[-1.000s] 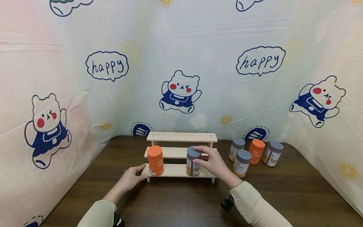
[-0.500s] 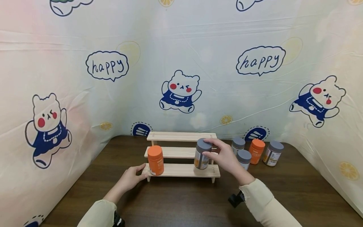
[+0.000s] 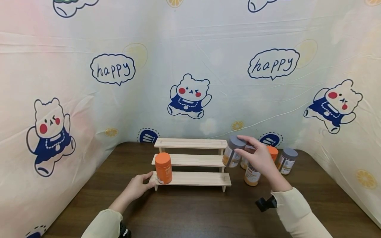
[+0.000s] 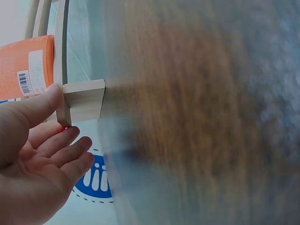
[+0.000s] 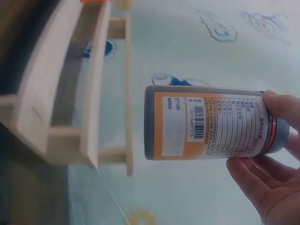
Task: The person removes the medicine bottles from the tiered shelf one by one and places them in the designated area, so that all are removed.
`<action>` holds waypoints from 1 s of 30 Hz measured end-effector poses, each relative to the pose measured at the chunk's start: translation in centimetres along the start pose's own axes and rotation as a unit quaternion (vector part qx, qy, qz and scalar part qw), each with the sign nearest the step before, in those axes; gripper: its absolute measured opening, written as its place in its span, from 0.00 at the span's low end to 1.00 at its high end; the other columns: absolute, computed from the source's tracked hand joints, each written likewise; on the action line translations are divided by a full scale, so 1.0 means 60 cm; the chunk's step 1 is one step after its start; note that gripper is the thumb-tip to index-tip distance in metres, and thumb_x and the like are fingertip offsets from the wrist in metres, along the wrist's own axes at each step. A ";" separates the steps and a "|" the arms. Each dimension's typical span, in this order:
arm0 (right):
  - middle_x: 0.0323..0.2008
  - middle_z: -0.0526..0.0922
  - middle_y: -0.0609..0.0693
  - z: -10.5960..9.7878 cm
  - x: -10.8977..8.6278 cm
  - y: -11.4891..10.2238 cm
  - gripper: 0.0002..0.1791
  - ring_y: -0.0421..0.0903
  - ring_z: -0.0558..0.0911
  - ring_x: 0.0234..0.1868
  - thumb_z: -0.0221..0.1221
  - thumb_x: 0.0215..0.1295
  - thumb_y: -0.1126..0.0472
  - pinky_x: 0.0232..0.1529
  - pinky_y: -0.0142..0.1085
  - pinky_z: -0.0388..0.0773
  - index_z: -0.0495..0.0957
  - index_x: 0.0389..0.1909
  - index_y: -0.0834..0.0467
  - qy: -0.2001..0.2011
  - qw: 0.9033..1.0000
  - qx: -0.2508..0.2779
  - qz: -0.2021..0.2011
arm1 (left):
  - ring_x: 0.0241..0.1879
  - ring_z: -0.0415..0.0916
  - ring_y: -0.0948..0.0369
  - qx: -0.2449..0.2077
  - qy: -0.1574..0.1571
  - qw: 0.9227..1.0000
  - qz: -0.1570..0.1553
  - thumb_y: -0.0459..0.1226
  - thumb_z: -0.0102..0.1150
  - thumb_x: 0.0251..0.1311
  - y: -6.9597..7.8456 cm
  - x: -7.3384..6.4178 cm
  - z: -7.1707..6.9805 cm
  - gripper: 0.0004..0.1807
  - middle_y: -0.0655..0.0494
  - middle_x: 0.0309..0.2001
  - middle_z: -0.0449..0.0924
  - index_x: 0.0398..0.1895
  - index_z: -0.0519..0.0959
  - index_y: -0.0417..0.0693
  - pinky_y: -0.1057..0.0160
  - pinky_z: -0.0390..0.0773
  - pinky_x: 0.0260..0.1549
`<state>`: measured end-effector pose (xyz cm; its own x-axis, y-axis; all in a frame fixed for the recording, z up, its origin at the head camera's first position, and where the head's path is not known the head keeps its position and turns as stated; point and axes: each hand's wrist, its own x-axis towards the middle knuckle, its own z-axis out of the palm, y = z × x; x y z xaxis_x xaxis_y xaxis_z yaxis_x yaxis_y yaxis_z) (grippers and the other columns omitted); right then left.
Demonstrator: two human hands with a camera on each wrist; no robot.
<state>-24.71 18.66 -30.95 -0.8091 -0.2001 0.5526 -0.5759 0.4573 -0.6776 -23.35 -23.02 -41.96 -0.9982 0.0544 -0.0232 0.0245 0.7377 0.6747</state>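
Observation:
My right hand (image 3: 260, 158) grips a grey-lidded supplement bottle (image 3: 233, 153) near its lid, held in the air just off the right end of the three-step wooden rack (image 3: 196, 178). In the right wrist view the bottle (image 5: 206, 123) shows its barcode and printed label, with thumb and fingers on either side of its lid end. My left hand (image 3: 135, 187) pinches the left end of the rack's lowest step, thumb above and a finger below, as the left wrist view shows. An orange bottle (image 3: 163, 169) stands upright on that step, close to the left hand.
Right of the rack, several bottles stand on the dark wooden table (image 3: 190, 211): a grey-lidded one (image 3: 252, 177) in front, an orange one (image 3: 272, 152) partly behind my right hand, and a grey-lidded one (image 3: 287, 161) further right. A patterned cloth (image 3: 190, 49) hangs behind.
My right hand has lifted the grey-lidded bottle off the lowest step and carried it up and to the right, past the rack's end. The left hand and the orange bottle on the rack have stayed put.

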 end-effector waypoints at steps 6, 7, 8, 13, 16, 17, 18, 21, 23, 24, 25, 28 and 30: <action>0.53 0.72 0.58 -0.041 -0.008 0.003 0.27 0.54 0.77 0.47 0.63 0.58 0.57 0.41 0.24 0.74 0.72 0.58 0.58 0.028 0.999 -0.036 0.017 | 0.59 0.61 0.39 -0.002 -0.003 1.000 -0.006 0.43 0.59 0.59 0.002 -0.002 0.000 0.34 0.33 0.60 0.64 0.64 0.63 0.35 0.39 0.63 0.52; 0.52 0.73 0.58 -0.047 -0.010 0.004 0.26 0.53 0.77 0.47 0.63 0.58 0.58 0.40 0.22 0.73 0.72 0.58 0.58 0.034 0.998 -0.042 0.018 | 0.59 0.61 0.40 -0.002 -0.004 1.000 -0.007 0.43 0.59 0.59 0.003 -0.003 -0.001 0.33 0.33 0.60 0.64 0.64 0.63 0.35 0.39 0.63 0.52; 0.51 0.73 0.59 -0.054 -0.011 0.005 0.26 0.53 0.77 0.46 0.63 0.58 0.58 0.40 0.20 0.71 0.72 0.58 0.59 0.039 0.998 -0.046 0.018 | 0.59 0.61 0.40 -0.002 -0.005 1.000 -0.007 0.42 0.59 0.59 0.004 -0.003 -0.001 0.33 0.33 0.60 0.64 0.64 0.63 0.35 0.40 0.63 0.52; 0.49 0.74 0.59 -0.085 -0.021 0.018 0.25 0.50 0.75 0.46 0.63 0.59 0.58 0.38 0.17 0.70 0.72 0.57 0.60 0.066 0.995 -0.070 0.026 | 0.59 0.61 0.40 -0.001 -0.007 1.000 -0.010 0.42 0.59 0.59 0.006 -0.003 -0.003 0.33 0.33 0.60 0.64 0.64 0.63 0.35 0.40 0.63 0.52; 0.51 0.73 0.60 -0.102 -0.028 0.028 0.25 0.42 0.74 0.46 0.62 0.59 0.57 0.38 0.17 0.70 0.72 0.57 0.60 0.085 0.992 -0.082 0.034 | 0.59 0.61 0.39 0.001 -0.008 1.000 -0.010 0.42 0.59 0.59 0.006 -0.003 -0.003 0.33 0.33 0.60 0.64 0.64 0.63 0.35 0.40 0.63 0.52; 0.52 0.73 0.60 -0.108 -0.030 0.031 0.25 0.39 0.74 0.45 0.62 0.59 0.57 0.38 0.17 0.70 0.72 0.57 0.61 0.090 0.992 -0.084 0.037 | 0.59 0.61 0.39 0.001 -0.008 1.000 -0.008 0.43 0.59 0.59 0.006 -0.002 -0.002 0.33 0.33 0.60 0.64 0.64 0.63 0.35 0.40 0.63 0.52; 0.52 0.73 0.60 -0.113 -0.033 0.034 0.26 0.35 0.73 0.45 0.62 0.59 0.57 0.38 0.17 0.70 0.72 0.57 0.61 0.096 0.991 -0.085 0.040 | 0.59 0.61 0.39 0.001 -0.008 1.000 -0.008 0.43 0.59 0.59 0.005 -0.002 -0.002 0.34 0.32 0.60 0.64 0.64 0.63 0.34 0.40 0.63 0.52; 0.52 0.72 0.61 -0.127 -0.042 0.045 0.26 0.28 0.71 0.43 0.62 0.59 0.58 0.37 0.16 0.69 0.72 0.58 0.62 0.110 0.989 -0.086 0.052 | 0.59 0.61 0.39 0.003 -0.010 1.000 -0.008 0.45 0.59 0.58 0.004 0.000 -0.002 0.35 0.32 0.59 0.64 0.64 0.63 0.34 0.39 0.63 0.51; 0.51 0.72 0.62 -0.135 -0.048 0.054 0.26 0.27 0.71 0.41 0.63 0.59 0.58 0.36 0.16 0.70 0.71 0.58 0.62 0.120 0.987 -0.087 0.058 | 0.59 0.61 0.38 0.003 -0.010 1.000 -0.009 0.46 0.59 0.58 0.004 0.000 -0.001 0.36 0.32 0.59 0.64 0.64 0.63 0.34 0.39 0.63 0.51; 0.51 0.72 0.62 -0.139 -0.051 0.059 0.26 0.27 0.71 0.41 0.63 0.59 0.58 0.36 0.15 0.69 0.71 0.58 0.63 0.124 0.986 -0.088 0.061 | 0.59 0.61 0.38 0.002 -0.010 1.000 -0.009 0.46 0.59 0.58 0.003 0.000 -0.001 0.36 0.32 0.60 0.64 0.64 0.63 0.34 0.39 0.63 0.51; 0.51 0.72 0.62 -0.142 -0.055 0.065 0.26 0.27 0.70 0.41 0.62 0.59 0.58 0.36 0.15 0.69 0.71 0.58 0.63 0.128 0.985 -0.092 0.066 | 0.59 0.61 0.38 0.002 -0.010 1.000 -0.009 0.46 0.59 0.58 0.003 0.000 -0.001 0.36 0.32 0.60 0.64 0.64 0.63 0.34 0.39 0.63 0.51; 0.52 0.72 0.63 -0.150 -0.064 0.083 0.27 0.29 0.70 0.40 0.62 0.59 0.57 0.35 0.15 0.68 0.71 0.58 0.64 0.135 0.982 -0.104 0.082 | 0.59 0.61 0.38 0.000 -0.009 1.000 -0.008 0.46 0.59 0.58 0.003 0.000 -0.001 0.36 0.32 0.60 0.64 0.64 0.63 0.34 0.39 0.63 0.51; 0.52 0.71 0.63 -0.155 -0.070 0.095 0.28 0.31 0.71 0.40 0.62 0.60 0.55 0.35 0.14 0.68 0.70 0.58 0.64 0.135 0.979 -0.115 0.097 | 0.59 0.61 0.38 0.000 -0.008 1.000 -0.008 0.46 0.59 0.58 0.004 0.000 -0.002 0.36 0.32 0.60 0.64 0.64 0.63 0.34 0.39 0.63 0.51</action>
<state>-23.52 30.13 -32.60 -0.8228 0.1316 0.5529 -0.3478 0.6529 -0.6729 -23.36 -22.94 -41.74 -0.9975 0.0533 -0.0461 0.0083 0.7388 0.6738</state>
